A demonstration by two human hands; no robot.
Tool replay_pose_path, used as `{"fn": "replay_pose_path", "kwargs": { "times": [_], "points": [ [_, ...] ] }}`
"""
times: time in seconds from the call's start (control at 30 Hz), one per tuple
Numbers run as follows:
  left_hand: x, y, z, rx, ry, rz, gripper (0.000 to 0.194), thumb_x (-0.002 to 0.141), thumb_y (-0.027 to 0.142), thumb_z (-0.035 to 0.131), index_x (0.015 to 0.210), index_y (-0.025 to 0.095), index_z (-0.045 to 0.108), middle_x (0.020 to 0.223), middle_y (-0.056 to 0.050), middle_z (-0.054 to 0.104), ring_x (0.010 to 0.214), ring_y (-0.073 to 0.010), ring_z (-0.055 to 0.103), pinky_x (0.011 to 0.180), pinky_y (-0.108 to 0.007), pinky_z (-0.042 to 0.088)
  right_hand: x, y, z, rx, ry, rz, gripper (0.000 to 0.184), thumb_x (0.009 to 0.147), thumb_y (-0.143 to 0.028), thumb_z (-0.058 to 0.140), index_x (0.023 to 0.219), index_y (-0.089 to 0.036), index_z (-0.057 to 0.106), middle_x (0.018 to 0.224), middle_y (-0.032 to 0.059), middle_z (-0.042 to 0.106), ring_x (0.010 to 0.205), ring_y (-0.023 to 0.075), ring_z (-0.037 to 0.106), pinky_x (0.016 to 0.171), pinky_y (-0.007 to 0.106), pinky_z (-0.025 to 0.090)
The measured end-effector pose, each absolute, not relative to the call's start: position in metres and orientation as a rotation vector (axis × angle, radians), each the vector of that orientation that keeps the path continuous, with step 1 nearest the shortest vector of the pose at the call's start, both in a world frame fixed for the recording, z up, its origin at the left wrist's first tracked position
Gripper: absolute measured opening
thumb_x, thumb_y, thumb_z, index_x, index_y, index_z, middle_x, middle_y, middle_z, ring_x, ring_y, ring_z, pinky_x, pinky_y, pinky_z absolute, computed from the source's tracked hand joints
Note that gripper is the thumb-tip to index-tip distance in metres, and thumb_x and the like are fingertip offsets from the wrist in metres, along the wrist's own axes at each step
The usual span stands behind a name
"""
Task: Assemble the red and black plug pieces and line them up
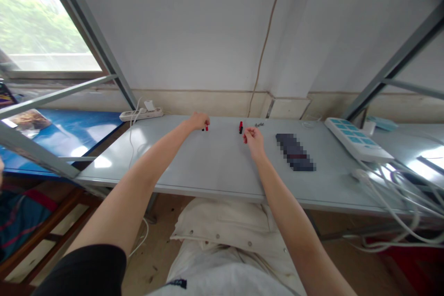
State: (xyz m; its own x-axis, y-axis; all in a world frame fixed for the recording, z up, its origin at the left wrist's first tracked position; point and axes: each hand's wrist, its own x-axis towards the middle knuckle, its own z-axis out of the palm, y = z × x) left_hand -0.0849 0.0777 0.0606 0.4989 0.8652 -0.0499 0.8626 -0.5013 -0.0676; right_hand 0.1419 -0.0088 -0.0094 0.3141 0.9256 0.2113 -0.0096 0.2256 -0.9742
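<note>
My left hand (199,121) is at the back of the table, its fingers closed at a small red piece (207,128). A tiny black piece (203,130) shows just beside it, partly hidden by the hand. My right hand (254,139) is held in a pinch; what lies between its fingertips is too small to make out. Just left of those fingers is a small red-and-black object (240,127). Several tiny metal pieces, perhaps screws (259,125), lie behind the right hand.
On the grey table (215,166), a blurred-out dark object (296,152) lies right of my right arm. A large power strip (359,138) with tangled white cables (388,194) is farther right. Another power strip (142,114) sits at the back left. Metal frame posts flank both sides.
</note>
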Motion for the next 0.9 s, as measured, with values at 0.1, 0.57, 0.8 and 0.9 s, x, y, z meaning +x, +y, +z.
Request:
{"fn": "replay_pose_path", "kwargs": {
  "times": [0.1, 0.57, 0.8, 0.9],
  "points": [
    [-0.086, 0.078, 0.059, -2.7, -1.551, 0.118, 0.027, 0.071, 0.018, 0.049, 0.094, 0.02, 0.063, 0.1, -0.005, 0.064, 0.093, -0.0174, 0.057, 0.083, -0.029, 0.038, 0.142, -0.008, -0.01, -1.145, -1.049, 0.835, 0.022, 0.067, -0.039, 0.054, 0.075, -0.019, 0.047, 0.056, -0.0041, 0.051, 0.043, 0.0076, 0.043, 0.045, 0.023, 0.035],
    [-0.042, 0.067, 0.057, -2.908, -1.441, -0.445, 0.033, 0.076, 0.025, 0.048, 0.108, 0.02, 0.055, 0.104, -0.004, 0.062, 0.098, -0.0159, 0.054, 0.087, -0.025, 0.036, 0.145, -0.01, -0.004, -1.157, -1.033, 0.8, 0.02, 0.068, -0.037, 0.05, 0.076, -0.02, 0.045, 0.055, -0.0051, 0.05, 0.043, 0.0072, 0.042, 0.044, 0.022, 0.034],
    [0.005, 0.037, 0.013, -2.887, -1.278, -0.463, 0.054, 0.078, 0.026, 0.045, 0.129, 0.02, 0.031, 0.126, -0.01, 0.046, 0.114, -0.0212, 0.042, 0.092, -0.035, 0.032, 0.151, -0.007, -0.006, -1.202, -0.962, 0.72, 0.016, 0.069, -0.032, 0.048, 0.078, -0.019, 0.045, 0.057, -0.0046, 0.05, 0.042, 0.0079, 0.043, 0.043, 0.022, 0.035],
    [0.016, 0.028, -0.003, -2.84, -1.309, -0.545, 0.054, 0.08, 0.026, 0.042, 0.132, 0.02, 0.025, 0.123, -0.011, 0.047, 0.112, -0.0221, 0.043, 0.088, -0.036, 0.034, 0.152, -0.007, -0.007, -1.222, -0.946, 0.698, 0.015, 0.07, -0.03, 0.047, 0.08, -0.019, 0.045, 0.06, -0.0035, 0.051, 0.043, 0.0081, 0.043, 0.043, 0.021, 0.035]
  ]
}}
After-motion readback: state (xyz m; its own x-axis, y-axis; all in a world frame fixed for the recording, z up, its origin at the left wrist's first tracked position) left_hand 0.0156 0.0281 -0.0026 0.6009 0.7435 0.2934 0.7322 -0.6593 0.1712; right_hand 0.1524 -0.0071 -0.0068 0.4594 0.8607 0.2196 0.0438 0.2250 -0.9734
